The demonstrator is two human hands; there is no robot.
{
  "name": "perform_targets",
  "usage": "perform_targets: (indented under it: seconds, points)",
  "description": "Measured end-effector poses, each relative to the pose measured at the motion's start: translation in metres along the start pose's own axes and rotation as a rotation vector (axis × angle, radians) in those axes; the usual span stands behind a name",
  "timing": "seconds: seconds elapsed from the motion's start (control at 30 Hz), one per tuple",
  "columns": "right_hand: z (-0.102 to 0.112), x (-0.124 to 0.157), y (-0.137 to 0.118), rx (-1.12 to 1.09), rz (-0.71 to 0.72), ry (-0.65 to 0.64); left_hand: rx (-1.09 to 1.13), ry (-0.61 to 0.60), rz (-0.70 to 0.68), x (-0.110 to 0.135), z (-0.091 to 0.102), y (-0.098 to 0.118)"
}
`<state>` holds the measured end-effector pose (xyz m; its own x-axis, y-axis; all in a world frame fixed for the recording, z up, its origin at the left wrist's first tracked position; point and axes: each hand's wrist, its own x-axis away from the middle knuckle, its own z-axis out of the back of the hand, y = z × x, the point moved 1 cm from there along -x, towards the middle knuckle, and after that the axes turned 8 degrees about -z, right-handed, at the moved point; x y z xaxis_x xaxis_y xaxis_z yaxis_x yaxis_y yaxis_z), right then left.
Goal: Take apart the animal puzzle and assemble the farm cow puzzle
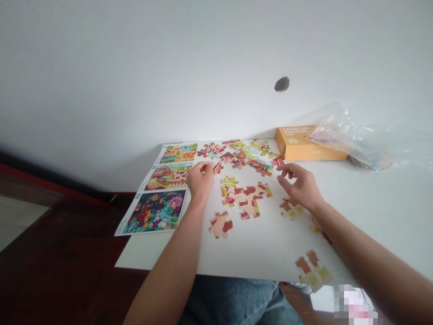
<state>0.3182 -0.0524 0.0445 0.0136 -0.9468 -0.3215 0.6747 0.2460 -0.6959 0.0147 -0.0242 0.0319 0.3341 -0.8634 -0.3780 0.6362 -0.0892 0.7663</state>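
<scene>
My left hand [200,180] is closed in a pinch, with a small red and yellow puzzle piece [218,168] at its fingertips. My right hand [299,184] hovers over the table, thumb and forefinger apart and nothing between them. Between the hands lies a partly joined cow picture [248,198] made of several pieces. A loose cow-patterned piece [221,224] sits below it. Beyond the hands is a spread of mixed farm pieces [237,151]. Under and beside my right wrist is a brown and green piece [290,208].
A reference sheet [152,186] with three printed pictures lies at the left edge of the white table [250,257]. An orange puzzle box [311,151] stands against the wall, partly covered by a clear plastic bag [365,140]. More pieces [313,271] lie near the front edge.
</scene>
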Motion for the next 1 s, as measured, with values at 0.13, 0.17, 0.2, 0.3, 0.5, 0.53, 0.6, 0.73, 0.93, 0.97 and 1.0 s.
perform_targets:
  seconds: [0.13,0.17,0.2,0.3,0.5,0.53,0.6,0.73,0.93,0.97,1.0]
  points:
    - [-0.010,0.002,0.005,0.209,0.116,-0.270,-0.176,-0.254,0.020,0.007,-0.003,0.004]
    - [-0.012,0.002,0.007,0.246,0.123,-0.305,-0.200,-0.279,0.002,0.008,-0.003,0.006]
    - [-0.013,0.002,0.008,0.275,0.127,-0.331,-0.211,-0.291,-0.015,0.008,-0.004,0.007]
    - [-0.012,0.001,0.010,0.320,0.118,-0.353,-0.194,-0.308,-0.036,0.009,-0.004,0.012]
    - [-0.010,0.000,0.008,0.355,0.062,-0.350,-0.166,-0.331,-0.060,0.009,-0.005,0.011]
    - [-0.010,0.000,0.008,0.353,0.056,-0.351,-0.163,-0.328,-0.073,0.009,-0.006,0.010]
    - [-0.011,0.001,0.008,0.346,0.045,-0.356,-0.154,-0.324,-0.088,0.010,-0.007,0.008]
    - [-0.013,0.001,0.008,0.353,0.024,-0.362,-0.138,-0.327,-0.084,0.010,-0.007,0.009]
    - [-0.013,0.002,0.007,0.354,0.027,-0.367,-0.111,-0.318,-0.080,0.010,-0.007,0.009]
    - [-0.013,0.001,0.007,0.355,0.025,-0.367,-0.108,-0.318,-0.082,0.010,-0.007,0.008]
    - [-0.012,0.001,0.007,0.355,0.024,-0.368,-0.107,-0.317,-0.084,0.010,-0.007,0.007]
